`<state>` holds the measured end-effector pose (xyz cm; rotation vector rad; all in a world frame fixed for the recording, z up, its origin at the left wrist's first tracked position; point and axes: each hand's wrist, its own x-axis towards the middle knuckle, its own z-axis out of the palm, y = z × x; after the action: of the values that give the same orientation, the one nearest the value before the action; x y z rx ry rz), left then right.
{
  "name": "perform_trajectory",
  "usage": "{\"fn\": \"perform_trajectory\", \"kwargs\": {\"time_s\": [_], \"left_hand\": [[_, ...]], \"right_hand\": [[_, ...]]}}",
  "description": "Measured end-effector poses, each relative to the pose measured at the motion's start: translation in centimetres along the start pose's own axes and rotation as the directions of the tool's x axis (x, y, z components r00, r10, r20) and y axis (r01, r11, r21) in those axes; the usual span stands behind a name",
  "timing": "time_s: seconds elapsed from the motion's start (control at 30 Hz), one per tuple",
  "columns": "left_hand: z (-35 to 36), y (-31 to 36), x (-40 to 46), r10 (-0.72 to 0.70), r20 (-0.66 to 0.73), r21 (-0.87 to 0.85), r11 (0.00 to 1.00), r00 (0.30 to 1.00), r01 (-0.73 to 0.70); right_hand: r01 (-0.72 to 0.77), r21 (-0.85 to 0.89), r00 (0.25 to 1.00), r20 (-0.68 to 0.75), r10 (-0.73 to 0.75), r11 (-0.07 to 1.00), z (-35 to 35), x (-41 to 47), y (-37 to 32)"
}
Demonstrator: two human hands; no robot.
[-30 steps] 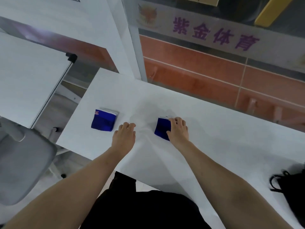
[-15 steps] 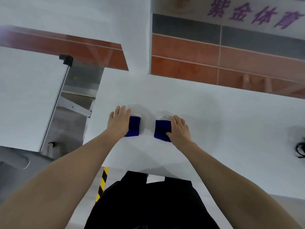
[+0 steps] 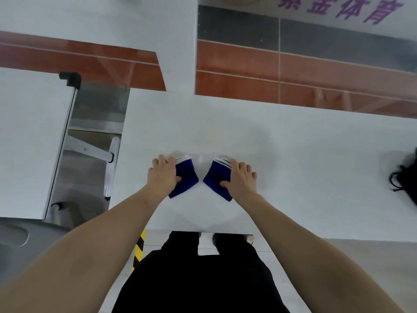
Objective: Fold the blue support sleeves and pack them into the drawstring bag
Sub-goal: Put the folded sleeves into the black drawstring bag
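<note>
Your left hand [image 3: 162, 177] rests on the left folded sleeve [image 3: 186, 178], with the fingers curled over its outer edge and the thumb pressed on its blue top face. Your right hand [image 3: 241, 179] holds the right folded sleeve [image 3: 217, 179] the same way: fingers over the outer edge, thumb on the top face. Both hands are clamped on their sleeves.

Both sleeves lie flat on the white desk [image 3: 282, 154], near its front edge and toward its left end. Each sleeve is a small blue rectangle with white layered edges showing at the far end. The two sleeves are angled toward each other: their near inner corners sit just beside one another without clearly touching, and their far ends spread apart.

The black bag [image 3: 406, 179] lies at the right end of the desk, well apart from the sleeves and cut off by the frame edge. You cannot tell from this view whether its mouth is open.

A second white table [image 3: 29, 143] stands to the left of the desk, separated from it by a gap. Beyond the far edge of the desk is an orange-tiled wall [image 3: 316, 71].
</note>
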<state>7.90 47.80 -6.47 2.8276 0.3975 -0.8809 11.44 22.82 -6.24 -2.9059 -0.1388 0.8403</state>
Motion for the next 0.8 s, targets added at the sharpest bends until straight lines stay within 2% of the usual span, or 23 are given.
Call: {"fn": "perform_trajectory", "kwargs": {"time_s": [0.23, 0.37, 0.43, 0.6, 0.8], "left_hand": [[1.3, 2.4, -2.1, 0.051, -0.046, 0.065, 0.997, 0.998, -0.048], [1.8, 4.9, -3.2, 0.066, -0.049, -0.132, 0.989, 0.997, -0.072], [1.6, 6.9, -4.2, 0.085, -0.090, -0.167, 0.981, 0.992, -0.099], [0.8, 15.5, -7.2, 0.179, -0.195, -0.197, 0.956, 0.964, -0.217], [0.5, 29.8, -11.5, 0.306, -0.290, -0.264, 0.885, 0.907, -0.383]], "right_hand": [[-0.019, 0.076, 0.998, -0.053, 0.023, 0.997, 0.9, -2.3, 1.2], [-0.001, 0.366, 0.999, -0.037, 0.015, 0.931, 0.9, -3.8, 3.7], [-0.015, 0.472, 0.998, -0.040, 0.039, 0.881, 0.5, -4.9, 5.8], [0.001, 0.622, 0.984, -0.139, 0.110, 0.783, -1.3, -8.7, 12.9], [0.012, 0.774, 0.913, -0.266, 0.308, 0.633, -3.7, -15.0, 24.3]]}}
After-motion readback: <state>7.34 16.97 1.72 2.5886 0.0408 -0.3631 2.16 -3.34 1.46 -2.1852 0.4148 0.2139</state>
